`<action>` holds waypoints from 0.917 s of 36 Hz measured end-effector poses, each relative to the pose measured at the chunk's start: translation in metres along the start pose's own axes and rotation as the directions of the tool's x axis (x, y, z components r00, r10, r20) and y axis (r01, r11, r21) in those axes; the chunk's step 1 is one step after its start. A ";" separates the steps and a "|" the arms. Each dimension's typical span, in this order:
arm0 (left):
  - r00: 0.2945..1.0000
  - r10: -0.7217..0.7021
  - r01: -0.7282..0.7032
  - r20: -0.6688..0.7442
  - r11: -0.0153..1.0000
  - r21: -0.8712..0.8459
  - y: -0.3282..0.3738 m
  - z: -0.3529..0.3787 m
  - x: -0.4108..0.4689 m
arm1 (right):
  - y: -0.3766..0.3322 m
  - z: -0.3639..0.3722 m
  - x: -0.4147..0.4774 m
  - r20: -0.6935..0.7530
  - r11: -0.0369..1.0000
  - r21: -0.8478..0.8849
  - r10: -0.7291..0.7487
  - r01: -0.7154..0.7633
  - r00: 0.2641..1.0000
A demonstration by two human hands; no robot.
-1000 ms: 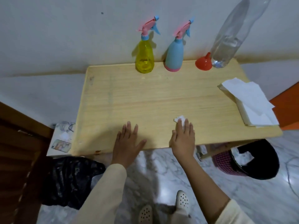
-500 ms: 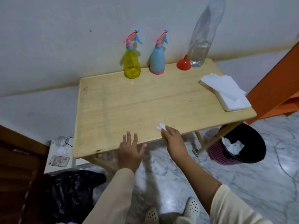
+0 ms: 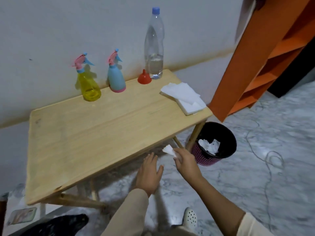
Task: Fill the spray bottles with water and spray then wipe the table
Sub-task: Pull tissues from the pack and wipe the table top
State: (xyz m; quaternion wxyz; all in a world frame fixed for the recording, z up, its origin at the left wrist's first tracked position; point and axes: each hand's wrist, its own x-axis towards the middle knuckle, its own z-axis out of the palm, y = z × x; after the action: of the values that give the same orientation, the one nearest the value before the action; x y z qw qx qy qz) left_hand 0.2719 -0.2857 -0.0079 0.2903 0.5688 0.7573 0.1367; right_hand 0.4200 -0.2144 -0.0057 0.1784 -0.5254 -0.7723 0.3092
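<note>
The crumpled tissue (image 3: 168,149) was off the counter (image 3: 95,133), just past its near edge toward the near right corner, pinched in the fingers (image 3: 177,153) of the right hand (image 3: 185,160) above the marble floor (image 3: 255,167). The left hand (image 3: 149,172) hovered beside it, also just off the near edge, palm down with its fingers loosely spread and holding nothing. Along the counter's far edge stood the yellow spray bottle (image 3: 88,86) and, to its right, the blue spray bottle (image 3: 116,77), both upright with pink and blue trigger heads. Further right sat a red funnel (image 3: 144,78), spout up, just beside a tall clear water bottle (image 3: 154,48) with a blue cap, partly filled. A stack of white paper napkins (image 3: 184,97) lay near the far right corner. On the floor beside the counter's right leg stood a pink mesh wastebasket (image 3: 215,143) lined in black, with white crumpled paper inside. An orange shelf unit (image 3: 264,53) leaned at the right.
</note>
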 end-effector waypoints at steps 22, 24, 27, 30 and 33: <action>0.810 0.111 -0.298 0.575 0.923 0.242 0.297 0.144 0.315 | 0.295 -0.199 0.155 0.010 0.818 0.058 0.573 -0.573 0.819; 0.807 0.084 -0.269 0.584 0.934 0.237 0.310 0.163 0.343 | 0.321 -0.201 0.175 0.036 0.818 0.043 0.572 -0.573 0.820; 0.814 0.051 -0.225 0.578 0.946 0.233 0.318 0.194 0.380 | 0.355 -0.198 0.201 0.053 0.786 0.073 0.612 -0.614 0.789; 0.807 0.030 -0.210 0.589 0.948 0.240 0.320 0.218 0.411 | 0.382 -0.188 0.223 0.066 0.762 0.135 0.631 -0.633 0.773; 0.792 0.001 -0.195 0.611 0.948 0.251 0.322 0.233 0.435 | 0.403 -0.180 0.239 0.081 0.746 0.173 0.640 -0.643 0.765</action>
State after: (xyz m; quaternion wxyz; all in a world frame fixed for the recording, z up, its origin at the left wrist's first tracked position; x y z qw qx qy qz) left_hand 0.5826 0.1962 -0.1437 0.4187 0.6587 0.6060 -0.1534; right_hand 0.7185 0.1620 -0.1512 0.1044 -0.7363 -0.5134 0.4281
